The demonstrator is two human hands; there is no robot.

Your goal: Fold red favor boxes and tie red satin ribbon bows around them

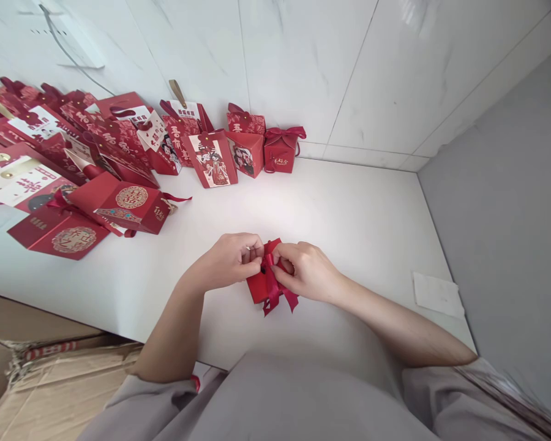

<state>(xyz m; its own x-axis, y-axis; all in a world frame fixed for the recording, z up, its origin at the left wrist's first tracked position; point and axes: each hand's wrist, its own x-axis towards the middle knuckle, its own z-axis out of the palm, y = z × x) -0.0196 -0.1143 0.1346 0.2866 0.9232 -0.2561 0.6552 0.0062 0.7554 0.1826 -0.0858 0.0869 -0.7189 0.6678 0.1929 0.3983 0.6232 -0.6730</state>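
A small red gift box (256,290) stands on the white table in front of me, with a dark red satin ribbon (272,283) over its top. Two ribbon tails hang down the near side. My left hand (234,260) is at the box's left, thumb and fingers pinched at the ribbon's bow. From the right, my right hand (307,269) pinches the same bow between thumb and forefinger. Fingers cover part of the bow, so its exact form is hidden.
Several red gift boxes (211,162) with printed designs line the wall and crowd the table's left side. One box (282,150) carries a ribbon bow. Cardboard cartons (64,392) sit below the table at left. A white pad (437,294) lies by the right edge.
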